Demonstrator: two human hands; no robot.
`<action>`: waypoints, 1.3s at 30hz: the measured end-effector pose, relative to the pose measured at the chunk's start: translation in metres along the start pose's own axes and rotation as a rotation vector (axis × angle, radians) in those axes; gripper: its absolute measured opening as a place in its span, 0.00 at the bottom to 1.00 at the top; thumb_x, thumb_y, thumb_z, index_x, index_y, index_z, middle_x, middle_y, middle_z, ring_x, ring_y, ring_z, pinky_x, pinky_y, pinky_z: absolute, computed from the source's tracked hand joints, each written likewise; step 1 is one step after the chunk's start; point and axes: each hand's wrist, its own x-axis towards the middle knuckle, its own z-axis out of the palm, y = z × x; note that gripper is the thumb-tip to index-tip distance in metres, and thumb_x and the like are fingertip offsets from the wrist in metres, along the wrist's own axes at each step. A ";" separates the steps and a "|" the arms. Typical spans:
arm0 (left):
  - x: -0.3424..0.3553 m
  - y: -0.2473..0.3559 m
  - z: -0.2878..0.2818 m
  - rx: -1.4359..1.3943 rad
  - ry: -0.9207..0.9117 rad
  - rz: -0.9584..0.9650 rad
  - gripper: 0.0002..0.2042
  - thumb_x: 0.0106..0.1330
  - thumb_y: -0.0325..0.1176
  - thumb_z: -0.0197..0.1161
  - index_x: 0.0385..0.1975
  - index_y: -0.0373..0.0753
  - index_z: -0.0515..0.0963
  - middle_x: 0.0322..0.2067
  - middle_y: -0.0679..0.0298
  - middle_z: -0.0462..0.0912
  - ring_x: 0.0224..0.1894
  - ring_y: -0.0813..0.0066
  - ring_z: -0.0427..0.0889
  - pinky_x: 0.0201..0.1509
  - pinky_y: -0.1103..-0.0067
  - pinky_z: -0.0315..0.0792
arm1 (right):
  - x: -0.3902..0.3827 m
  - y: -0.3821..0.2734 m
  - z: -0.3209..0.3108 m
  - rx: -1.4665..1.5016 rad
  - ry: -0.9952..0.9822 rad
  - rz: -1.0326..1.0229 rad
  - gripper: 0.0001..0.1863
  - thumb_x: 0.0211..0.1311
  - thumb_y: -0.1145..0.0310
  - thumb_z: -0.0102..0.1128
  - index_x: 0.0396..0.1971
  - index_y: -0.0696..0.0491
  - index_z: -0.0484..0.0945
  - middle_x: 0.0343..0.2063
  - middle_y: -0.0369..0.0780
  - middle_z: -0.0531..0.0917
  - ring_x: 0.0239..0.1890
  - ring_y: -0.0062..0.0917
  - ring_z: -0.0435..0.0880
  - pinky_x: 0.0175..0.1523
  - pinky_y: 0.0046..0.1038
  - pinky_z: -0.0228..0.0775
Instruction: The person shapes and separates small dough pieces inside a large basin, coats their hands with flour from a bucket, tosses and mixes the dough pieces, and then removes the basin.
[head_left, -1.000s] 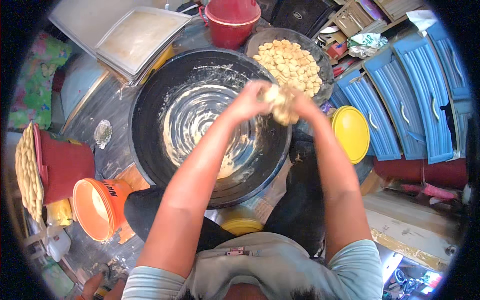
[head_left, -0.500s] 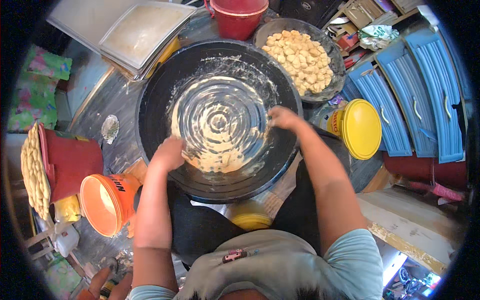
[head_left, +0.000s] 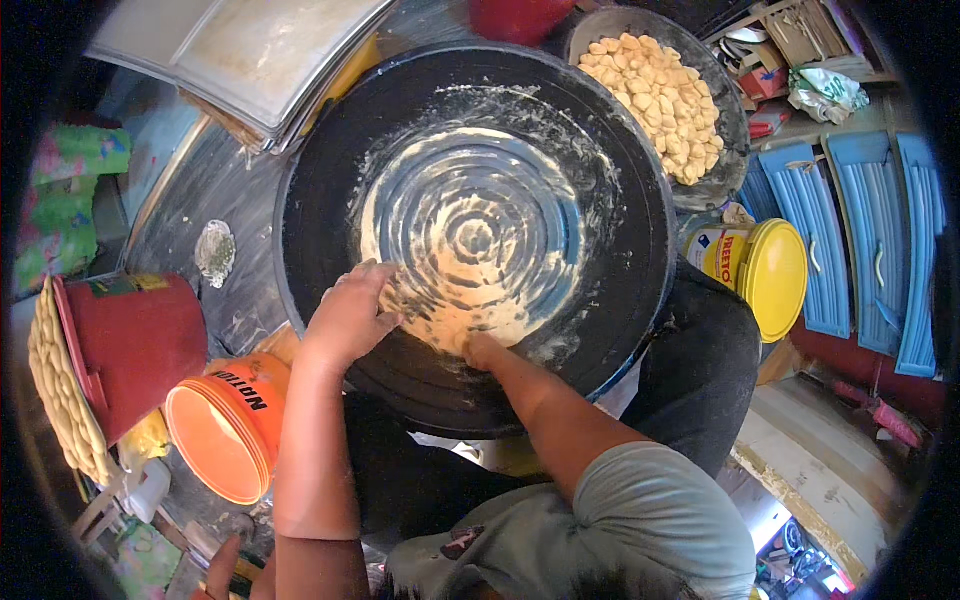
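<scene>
A wide black basin (head_left: pixel 620 300) stands in front of my legs, its ridged round bottom thinly spread with pale yellowish flour or batter (head_left: pixel 470 237). Over the basin's near left side is my left hand (head_left: pixel 350 315), fingers apart and nothing visible in it, the fingertips close to the flour's edge. My right hand (head_left: pixel 481 350) reaches down to the near edge of the flour. Its fingers point away and are mostly hidden behind the hand, so what they hold, if anything, does not show.
A dark bowl of dough pieces (head_left: pixel 655 105) stands far right, near a yellow-lidded bucket (head_left: pixel 775 280). At left are a red bucket (head_left: pixel 140 340) topped with dough strips and an orange bucket (head_left: pixel 230 425). Metal trays (head_left: pixel 250 60) are stacked far left; another person's hand (head_left: pixel 235 575) shows lower left.
My right hand has moved from the basin's right side to its near middle. My left hand has opened its fingers at the left side. The view has shifted slightly.
</scene>
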 end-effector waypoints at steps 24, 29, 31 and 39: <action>0.020 0.015 0.025 -0.102 0.034 0.078 0.28 0.50 0.40 0.64 0.52 0.35 0.68 0.50 0.47 0.71 0.54 0.55 0.69 0.58 0.73 0.62 | -0.256 0.078 -0.177 0.139 0.609 -0.233 0.09 0.51 0.69 0.56 0.35 0.48 0.78 0.37 0.41 0.80 0.42 0.30 0.77 0.51 0.29 0.66; 0.022 0.003 0.025 -0.125 -0.002 0.072 0.31 0.47 0.39 0.66 0.53 0.37 0.67 0.51 0.46 0.70 0.54 0.55 0.69 0.57 0.72 0.63 | -0.380 0.082 -0.275 0.500 1.526 -0.013 0.25 0.42 0.78 0.56 0.47 0.56 0.71 0.39 0.47 0.75 0.37 0.28 0.75 0.47 0.28 0.67; 0.018 0.009 0.024 -0.134 0.020 0.057 0.32 0.44 0.37 0.67 0.52 0.36 0.68 0.49 0.47 0.72 0.52 0.54 0.71 0.55 0.72 0.64 | -0.396 0.091 -0.278 0.181 1.796 0.092 0.20 0.42 0.77 0.57 0.41 0.55 0.74 0.38 0.47 0.74 0.35 0.30 0.76 0.42 0.28 0.68; 0.024 0.027 0.021 -0.049 -0.068 0.026 0.15 0.45 0.22 0.59 0.36 0.37 0.74 0.21 0.58 0.74 0.26 0.63 0.74 0.32 0.71 0.67 | -0.350 0.065 -0.247 0.221 1.337 -0.222 0.14 0.42 0.74 0.61 0.34 0.53 0.76 0.21 0.39 0.76 0.24 0.27 0.75 0.35 0.26 0.68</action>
